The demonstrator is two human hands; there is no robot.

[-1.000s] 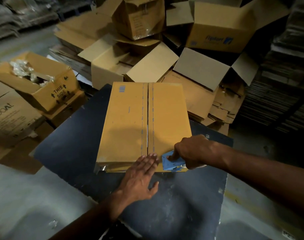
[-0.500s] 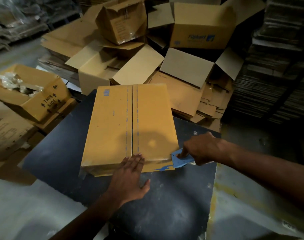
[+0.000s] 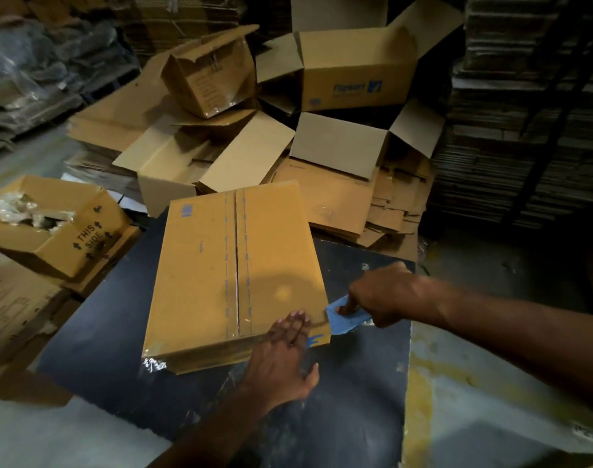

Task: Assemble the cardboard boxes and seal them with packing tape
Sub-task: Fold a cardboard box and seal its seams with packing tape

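since half a second ago the right hand [image 3: 386,293] has drawn the blue tape dispenser [image 3: 347,317] off the near right corner of the box, and the left hand [image 3: 283,363] has slid right along the near edge, away from the centre seam. one flat-topped cardboard box [image 3: 234,271] lies on the dark table [image 3: 356,383], its two top flaps meeting at a taped centre seam, with clear glossy tape wrapping the near edge and a crinkled loose end at the near left corner. left hand lies flat, fingers [image 3: 293,324] straight and together, pressing the tape on the near edge; it holds nothing. right hand fingers are curled round the dispenser, index finger laid on its blue plastic face. beyond the table: one open box printed "this side" [image 3: 62,238] at left, holding crumpled clear plastic; one open flipkart box [image 3: 356,72] at the back; one tilted small box [image 3: 210,76] on a heap of flattened cardboard sheets [image 3: 339,204]; at least two more open plain boxes between them. tall stacks of flat corrugated board [image 3: 524,130] stand at right, ribbed edges showing.
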